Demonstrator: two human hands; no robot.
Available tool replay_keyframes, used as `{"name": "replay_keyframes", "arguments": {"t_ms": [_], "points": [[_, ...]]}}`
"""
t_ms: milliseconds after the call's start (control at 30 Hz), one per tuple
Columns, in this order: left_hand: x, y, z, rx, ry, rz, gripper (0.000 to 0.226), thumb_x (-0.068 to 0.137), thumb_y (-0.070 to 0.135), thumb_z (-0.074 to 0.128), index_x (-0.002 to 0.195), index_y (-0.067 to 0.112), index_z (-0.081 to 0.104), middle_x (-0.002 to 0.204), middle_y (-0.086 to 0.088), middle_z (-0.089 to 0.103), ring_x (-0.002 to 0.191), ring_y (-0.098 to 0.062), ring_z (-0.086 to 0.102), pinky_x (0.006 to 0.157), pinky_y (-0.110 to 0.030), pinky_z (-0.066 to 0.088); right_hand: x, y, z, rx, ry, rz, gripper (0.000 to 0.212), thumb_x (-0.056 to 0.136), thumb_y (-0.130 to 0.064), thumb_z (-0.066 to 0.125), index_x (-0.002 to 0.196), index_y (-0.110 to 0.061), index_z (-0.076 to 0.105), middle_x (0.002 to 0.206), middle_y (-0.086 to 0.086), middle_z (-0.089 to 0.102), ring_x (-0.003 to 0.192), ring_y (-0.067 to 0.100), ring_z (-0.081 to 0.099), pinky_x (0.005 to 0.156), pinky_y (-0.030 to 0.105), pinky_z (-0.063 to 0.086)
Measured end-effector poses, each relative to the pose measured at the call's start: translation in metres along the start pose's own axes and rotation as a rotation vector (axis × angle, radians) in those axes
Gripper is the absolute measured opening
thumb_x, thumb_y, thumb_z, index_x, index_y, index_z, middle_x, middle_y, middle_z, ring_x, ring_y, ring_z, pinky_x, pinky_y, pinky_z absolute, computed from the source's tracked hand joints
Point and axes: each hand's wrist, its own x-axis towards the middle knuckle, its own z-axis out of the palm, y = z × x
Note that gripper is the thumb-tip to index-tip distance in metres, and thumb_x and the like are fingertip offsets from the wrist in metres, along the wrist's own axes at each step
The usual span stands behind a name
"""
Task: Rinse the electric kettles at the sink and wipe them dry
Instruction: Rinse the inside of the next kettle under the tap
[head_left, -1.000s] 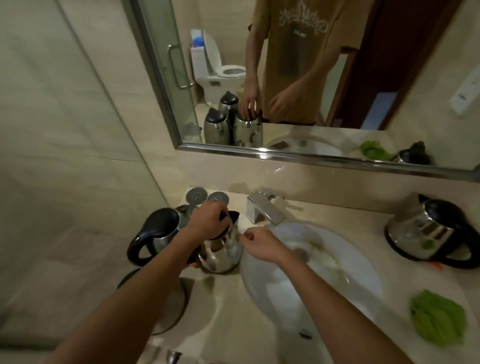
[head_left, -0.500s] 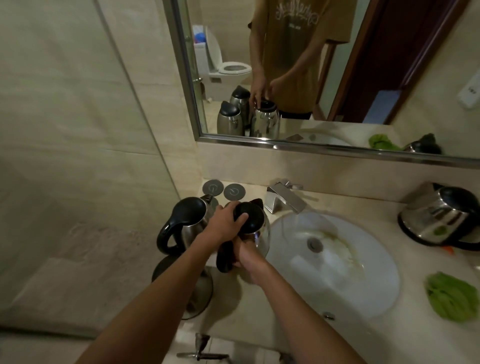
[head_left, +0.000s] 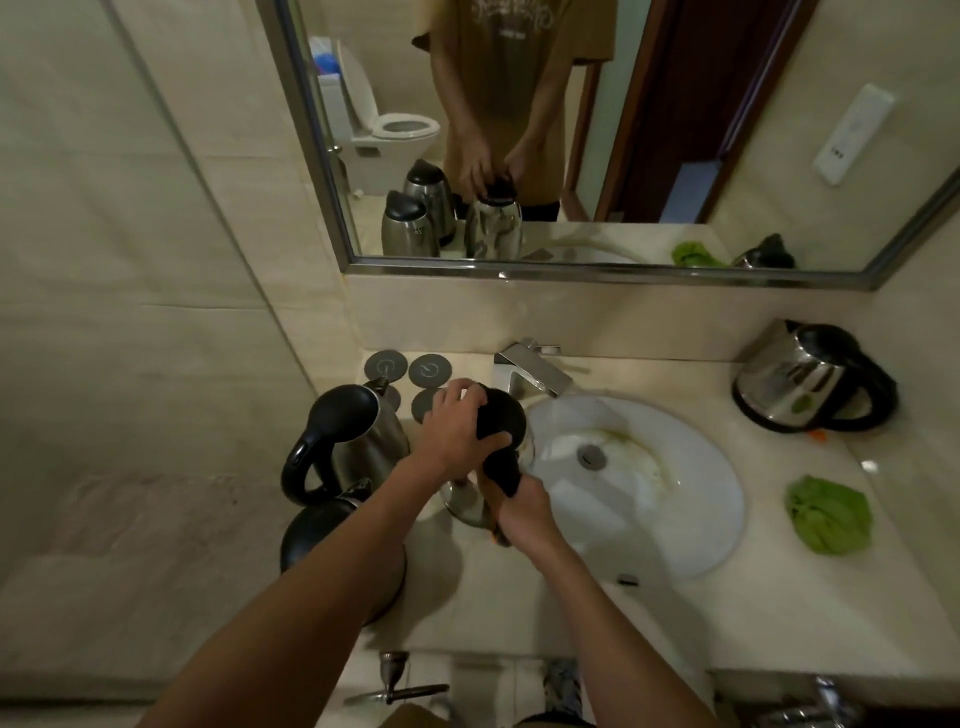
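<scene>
Steel kettle (head_left: 511, 441) with black lid, left grip (head_left: 454, 431) on lid, right grip (head_left: 522, 512) around handle

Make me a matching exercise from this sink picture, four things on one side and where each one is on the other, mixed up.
Things:
1. crumpled green cloth
2. chrome tap
3. steel kettle with black lid held in both hands
4. round grey coasters

Places:
A. counter's back left corner
B. counter right of the white basin
C. behind the basin
D. at the basin's left edge

Pairs: 1-B, 2-C, 3-D, 4-A
</scene>
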Motion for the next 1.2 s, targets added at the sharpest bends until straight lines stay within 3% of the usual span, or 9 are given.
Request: {"name": "replay_keyframes", "arguments": {"t_ms": [200,300,367,500,700,800,1033,1133,1200], "points": [[-0.013,0.023,0.007,-0.185,0.143,0.088,0.047,0.079,0.02,0.08,0.115,0.009,0.052,0.136,-0.013,0.042,0.116,-0.03,0.049,0.101,-0.036,0.047,-0.001,-0.003,-0.018,-0.119,0.04,-0.005,0.028,0.094,-0.041,0.061,0.099,-0.016,0.072,0.08,0.0,0.069,0.065,0.011,0.062,0.052,0.022,0.041],[-0.015,0.037,0.009,-0.058,0.298,0.276,0.045,0.075,0.012,0.082,0.109,0.004,0.055,0.131,-0.019,0.044,0.111,-0.033,0.051,0.092,-0.029,0.047,0.003,-0.012,-0.03,-0.178,0.068,0.028,0.026,0.089,-0.041,0.063,0.089,-0.014,0.066,0.079,0.003,0.068,0.069,0.018,0.065,0.053,0.027,0.043],[-0.012,0.047,0.009,0.027,0.345,0.387,0.044,0.071,0.007,0.083,0.106,0.004,0.056,0.125,-0.02,0.047,0.107,-0.035,0.053,0.083,-0.034,0.054,0.007,-0.019,-0.04,-0.201,0.074,0.022,0.029,0.088,-0.043,0.062,0.08,-0.015,0.061,0.074,0.002,0.067,0.065,0.017,0.064,0.052,0.028,0.043],[-0.001,0.063,0.016,0.116,0.368,0.46,0.042,0.07,0.009,0.083,0.103,0.006,0.057,0.118,-0.019,0.051,0.099,-0.033,0.055,0.068,-0.039,0.057,0.019,-0.02,-0.062,-0.208,0.049,0.034,0.036,0.086,-0.049,0.062,0.072,-0.017,0.054,0.067,0.002,0.062,0.056,0.017,0.057,0.053,0.028,0.042],[0.016,0.087,0.032,0.02,0.267,0.451,0.04,0.08,0.014,0.078,0.113,0.008,0.056,0.132,-0.018,0.044,0.11,-0.034,0.054,0.082,-0.039,0.058,0.033,-0.014,-0.109,-0.089,0.084,0.097,0.031,0.078,-0.036,0.076,0.092,-0.011,0.064,0.079,0.005,0.071,0.068,0.02,0.068,0.055,0.029,0.05],[0.031,0.096,0.039,-0.138,0.18,0.376,0.058,0.08,0.02,0.078,0.129,0.014,0.048,0.141,-0.007,0.041,0.123,-0.027,0.047,0.1,-0.037,0.05,0.043,-0.01,-0.139,-0.086,0.073,0.167,0.031,0.074,-0.024,0.071,0.097,-0.005,0.062,0.071,0.005,0.066,0.056,0.017,0.06,0.046,0.024,0.044],[0.058,0.082,0.086,-0.149,-0.08,-0.033,0.096,0.067,0.064,0.077,0.141,0.015,0.039,0.14,-0.006,0.045,0.128,-0.022,0.044,0.104,-0.035,0.043,0.068,0.008,-0.198,-0.092,0.002,0.262,0.005,0.079,-0.011,0.066,0.076,-0.009,0.063,0.057,0.003,0.055,0.042,0.011,0.05,0.044,0.021,0.04],[0.056,0.076,0.11,-0.149,-0.189,-0.193,0.088,0.069,0.063,0.077,0.136,0.015,0.046,0.132,-0.002,0.052,0.119,-0.019,0.052,0.097,-0.032,0.048,0.081,0.018,-0.206,-0.067,-0.037,0.28,0.005,0.079,-0.008,0.065,0.074,-0.009,0.062,0.053,0.001,0.051,0.04,0.01,0.047,0.044,0.022,0.039],[0.058,0.077,0.125,-0.164,-0.252,-0.252,0.061,0.076,0.051,0.078,0.12,0.016,0.055,0.111,0.003,0.062,0.101,-0.013,0.06,0.077,-0.012,0.047,0.095,0.025,-0.209,-0.087,-0.08,0.295,0.006,0.078,-0.007,0.065,0.073,-0.007,0.061,0.05,0.001,0.049,0.038,0.011,0.045,0.043,0.022,0.037]]}}
